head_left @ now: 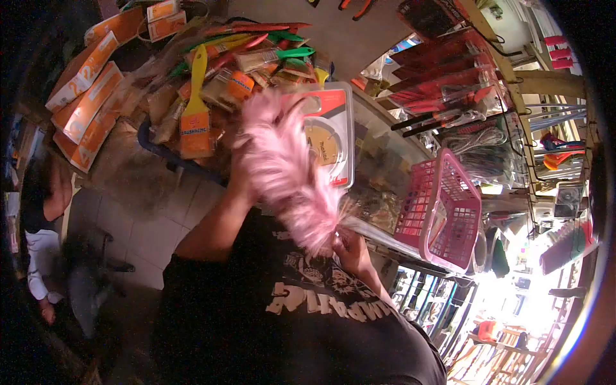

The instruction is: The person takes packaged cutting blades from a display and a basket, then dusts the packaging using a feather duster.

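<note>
A pink fluffy duster (282, 167), smeared by motion, runs slantwise in front of my chest. At its lower end my right hand (351, 251) is closed around the base. My left hand (241, 178) is raised at the duster's left side, its fingers hidden behind the pink fibres, so what it holds does not show. Just behind the duster is a clear and red blister pack (333, 106) with a round tan disc labelled makita. Beside it lies a heap of packaged paintbrushes, among them a yellow-handled paintbrush (197, 83).
Orange and white boxes (96, 90) lean at the upper left. A pink plastic basket (443, 215) stands on the counter's right side, below hanging red-packaged tools (443, 77). Another person's arm (58, 189) shows at the far left. Bright light comes from the lower right.
</note>
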Demonstrator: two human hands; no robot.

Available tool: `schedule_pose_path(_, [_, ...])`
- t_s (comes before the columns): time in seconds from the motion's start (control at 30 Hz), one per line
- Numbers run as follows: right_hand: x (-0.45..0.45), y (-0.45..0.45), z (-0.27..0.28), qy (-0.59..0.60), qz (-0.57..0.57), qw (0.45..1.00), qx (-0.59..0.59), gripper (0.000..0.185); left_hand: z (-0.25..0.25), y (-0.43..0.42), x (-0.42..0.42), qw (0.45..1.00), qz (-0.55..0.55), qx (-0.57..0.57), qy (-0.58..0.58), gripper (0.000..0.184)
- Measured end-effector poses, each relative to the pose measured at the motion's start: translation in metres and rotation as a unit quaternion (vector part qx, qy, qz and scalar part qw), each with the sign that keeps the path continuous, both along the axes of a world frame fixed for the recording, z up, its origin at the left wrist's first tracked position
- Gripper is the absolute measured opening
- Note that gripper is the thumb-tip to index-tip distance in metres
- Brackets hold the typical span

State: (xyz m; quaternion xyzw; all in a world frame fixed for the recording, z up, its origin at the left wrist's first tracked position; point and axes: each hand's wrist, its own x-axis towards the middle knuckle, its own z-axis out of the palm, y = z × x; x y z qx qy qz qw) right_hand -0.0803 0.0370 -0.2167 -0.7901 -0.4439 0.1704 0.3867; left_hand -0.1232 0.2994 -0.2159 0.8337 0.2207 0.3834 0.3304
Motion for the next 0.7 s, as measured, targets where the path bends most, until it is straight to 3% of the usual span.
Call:
schedule_pose_path(0.03, [0.001,-0.004,-0.002,0.104,-0.058,0.992,-0.03,0.034,0.009,-0.003,-0.004,0.951,-0.099,-0.262,-0.132,0.047])
schedule_pose_path(0.07, [0.001,-0.006,-0.004,0.207,-0.115,0.97,-0.058,0.033,0.017,-0.006,-0.009,0.809,-0.188,-0.497,-0.251,0.046])
schedule_pose_path(0.1, [0.0,-0.003,-0.004,0.217,-0.11,0.968,-0.058,0.034,0.02,-0.007,-0.012,0.591,-0.257,-0.682,-0.345,0.046])
schedule_pose_path(0.17, [-0.003,0.004,-0.001,0.239,-0.102,0.964,-0.059,0.035,0.025,-0.006,-0.015,0.6,-0.258,-0.682,-0.33,0.047])
schedule_pose_path(0.23, [-0.008,0.013,-0.001,0.059,0.001,0.998,-0.014,0.038,0.032,-0.005,-0.014,0.606,-0.266,-0.676,-0.323,0.048])
schedule_pose_path(0.27, [-0.007,0.017,-0.01,0.018,-0.006,0.999,0.034,0.037,0.034,-0.006,-0.012,0.608,-0.271,-0.674,-0.321,0.049])
schedule_pose_path(0.33, [-0.002,0.008,-0.006,0.205,-0.15,0.966,-0.047,0.032,0.034,-0.007,-0.012,0.61,-0.272,-0.673,-0.318,0.051])
schedule_pose_path(0.4, [-0.006,0.009,0.003,0.242,-0.151,0.955,-0.083,0.029,0.033,-0.009,-0.014,0.62,-0.262,-0.667,-0.318,0.049])
schedule_pose_path(0.43, [-0.008,0.01,0.008,0.259,-0.151,0.949,-0.101,0.028,0.015,-0.006,-0.014,0.659,-0.239,-0.657,-0.278,0.049])
schedule_pose_path(0.5, [-0.007,0.005,-0.005,0.122,0.018,0.992,-0.04,0.031,-0.022,0.003,-0.008,0.729,-0.197,-0.623,-0.204,0.049])
schedule_pose_path(0.57, [-0.007,0.013,0.001,0.059,-0.031,0.998,-0.014,0.031,-0.008,-0.001,-0.006,0.68,-0.225,-0.637,-0.285,0.046])
schedule_pose_path(0.63, [0.0,0.005,0.005,0.235,-0.141,0.96,-0.06,0.03,0.021,-0.007,-0.011,0.624,-0.245,-0.649,-0.361,0.043])
schedule_pose_path(0.67, [-0.001,0.002,0.006,0.321,-0.197,0.923,-0.083,0.03,0.023,-0.008,-0.015,0.603,-0.242,-0.681,-0.337,0.047])
schedule_pose_path(0.7, [-0.006,0.001,0.006,0.286,-0.169,0.94,-0.082,0.032,0.025,-0.009,-0.017,0.623,-0.22,-0.676,-0.326,0.047])
